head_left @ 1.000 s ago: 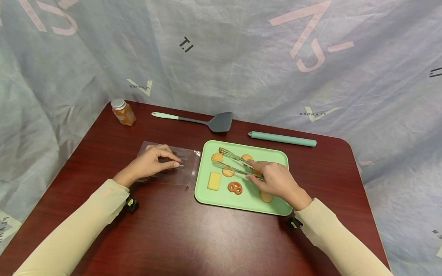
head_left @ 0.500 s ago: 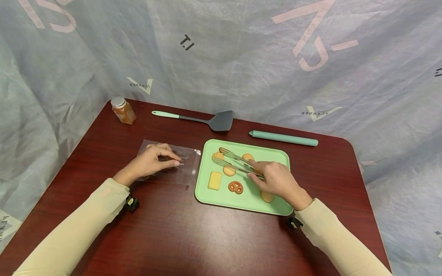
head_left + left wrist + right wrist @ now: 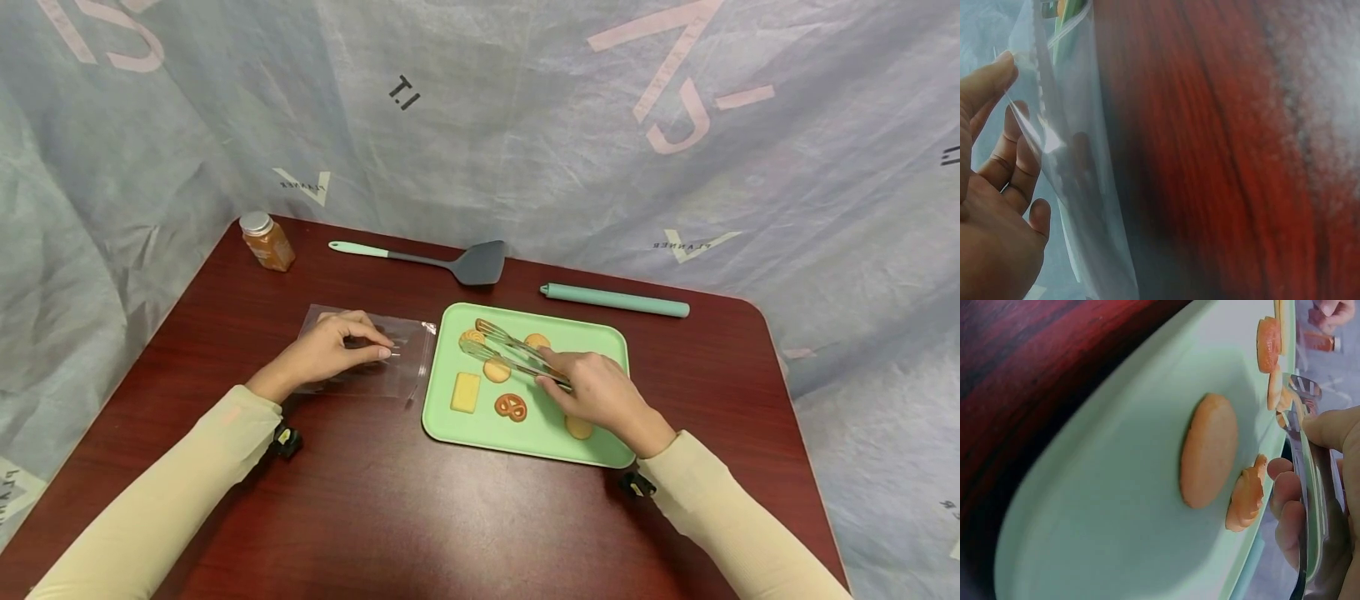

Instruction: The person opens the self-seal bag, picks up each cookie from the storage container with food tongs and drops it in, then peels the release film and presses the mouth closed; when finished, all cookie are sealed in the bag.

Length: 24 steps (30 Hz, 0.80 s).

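Note:
In the head view my left hand (image 3: 322, 350) pinches the upper film of a clear zip bag (image 3: 408, 342) lying flat on the table. The left wrist view shows the bag's film (image 3: 1082, 175) lifted at my thumb and fingertip. My right hand (image 3: 600, 392) holds metal tongs (image 3: 519, 367) over a green tray (image 3: 540, 442), their two arms spread apart. Around the tong tips lie a swirl cookie (image 3: 472, 340) and a round cookie (image 3: 497, 372). A rectangular cookie (image 3: 466, 392) and a pretzel cookie (image 3: 512, 407) sit nearer. Another round cookie (image 3: 1210, 450) lies beneath my right hand.
A capped jar of orange-brown contents (image 3: 269, 244) stands at the back left. Behind the bag and tray lie a grey spatula (image 3: 478, 264) with a pale green handle and a teal rod (image 3: 615, 300). A grey curtain hangs along the table's back edge.

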Available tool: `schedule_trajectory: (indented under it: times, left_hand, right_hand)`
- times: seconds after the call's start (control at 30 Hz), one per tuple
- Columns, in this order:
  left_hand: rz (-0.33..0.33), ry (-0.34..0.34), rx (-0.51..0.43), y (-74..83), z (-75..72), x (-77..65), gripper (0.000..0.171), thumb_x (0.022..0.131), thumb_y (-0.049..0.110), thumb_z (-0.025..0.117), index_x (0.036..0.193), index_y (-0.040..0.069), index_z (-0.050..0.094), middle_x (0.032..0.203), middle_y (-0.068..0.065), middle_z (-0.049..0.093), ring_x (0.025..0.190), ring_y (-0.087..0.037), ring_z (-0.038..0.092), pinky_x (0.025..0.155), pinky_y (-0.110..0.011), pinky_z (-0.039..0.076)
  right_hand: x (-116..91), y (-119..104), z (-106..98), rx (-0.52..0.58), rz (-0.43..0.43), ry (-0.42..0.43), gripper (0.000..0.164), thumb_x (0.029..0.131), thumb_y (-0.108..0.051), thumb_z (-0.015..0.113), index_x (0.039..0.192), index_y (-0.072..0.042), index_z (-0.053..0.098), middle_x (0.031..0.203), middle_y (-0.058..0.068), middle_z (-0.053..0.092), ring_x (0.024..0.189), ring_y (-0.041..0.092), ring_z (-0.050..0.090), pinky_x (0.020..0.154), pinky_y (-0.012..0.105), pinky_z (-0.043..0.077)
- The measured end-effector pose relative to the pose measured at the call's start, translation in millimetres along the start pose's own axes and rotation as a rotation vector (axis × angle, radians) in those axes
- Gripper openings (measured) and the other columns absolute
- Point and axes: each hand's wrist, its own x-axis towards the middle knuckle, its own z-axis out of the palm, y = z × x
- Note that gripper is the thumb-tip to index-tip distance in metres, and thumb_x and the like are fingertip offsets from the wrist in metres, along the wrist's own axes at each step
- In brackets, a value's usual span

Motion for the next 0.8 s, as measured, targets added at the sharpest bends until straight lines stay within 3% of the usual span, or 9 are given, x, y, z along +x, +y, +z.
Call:
schedule_trajectory:
  times: [0.33, 0.8]
  left_hand:
    - [-0.019, -0.002, -0.02, -0.7, 0.1, 1.1, 0.014, 0.09, 0.015, 0.081, 0.104, 0.013, 0.082, 0.092, 0.006, 0.066, 0.081, -0.015, 0.057, 0.065, -0.035, 0.044]
    - [-0.013, -0.006, -0.003, 1.8, 0.2, 3.4, 0.015, 0.09, 0.016, 0.081, 0.104, 0.013, 0.082, 0.093, 0.006, 0.067, 0.081, -0.014, 0.057, 0.065, -0.033, 0.045]
  right_hand:
    - [-0.5, 0.9, 0.7, 0.05, 0.022, -0.009, 0.044, 0.096, -0.029, 0.072, 0.132, -0.004, 0.068, 0.086, 0.002, 0.072, 0.054, 0.007, 0.042, 0.049, 0.029, 0.037]
    - [-1.4, -1.1, -1.4, 0.063, 0.026, -0.028, 0.043, 0.096, -0.028, 0.072, 0.131, -0.004, 0.068, 0.082, 0.0, 0.07, 0.054, 0.007, 0.039, 0.051, 0.029, 0.038]
